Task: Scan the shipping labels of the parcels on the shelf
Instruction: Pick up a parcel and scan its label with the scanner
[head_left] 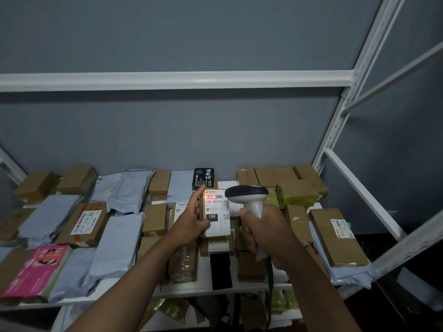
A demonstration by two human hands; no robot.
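The white metal shelf (pixel 182 292) carries many parcels lying flat in rows: brown cartons, grey plastic mailers (pixel 119 238) and a pink box (pixel 36 269) at the left front. They lie flat probably so that the labels face up and can be read from above.

The left hand (pixel 191 222) holds one small carton (pixel 217 213) lifted above the others, near the middle of the shelf. Its thumb presses on the label face and its forefinger stretches up along the left edge, so the label is tilted toward the person and the barcode is not covered.

The right hand (pixel 265 233) is closed tight around the grip of the scanner (pixel 249 197), whose head points to the left at the carton.

A red light band (pixel 211 197) falls on the barcode at the top of the label, so I judge the scan is happening now.
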